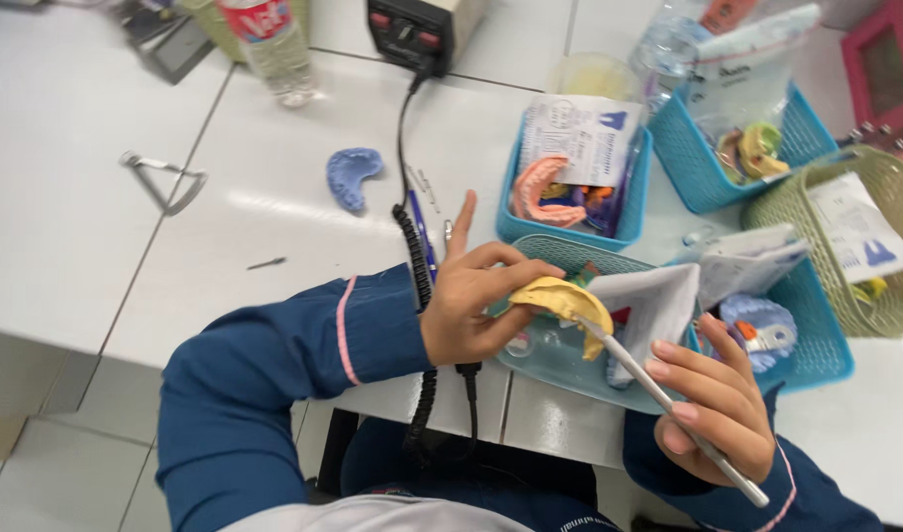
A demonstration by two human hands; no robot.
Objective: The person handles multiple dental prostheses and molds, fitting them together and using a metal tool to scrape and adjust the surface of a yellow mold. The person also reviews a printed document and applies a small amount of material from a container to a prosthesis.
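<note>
Holding a yellow cast (560, 300) at frame centre, the left hand (471, 300) grips it between thumb and fingers, index raised. The right hand (712, 404), lower right, is closed around a thin metal tool (668, 404) whose tip touches the cast's edge. Work on this cast appears under way, not finished. A blue cast (351, 177) lies at upper left; more casts wait in the teal baskets (806, 128).

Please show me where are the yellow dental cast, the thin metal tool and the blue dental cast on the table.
yellow dental cast (558, 299), head view, on its upper curved surface.
thin metal tool (640, 376), head view, on the shaft.
blue dental cast (351, 175), head view, on its middle.
</note>
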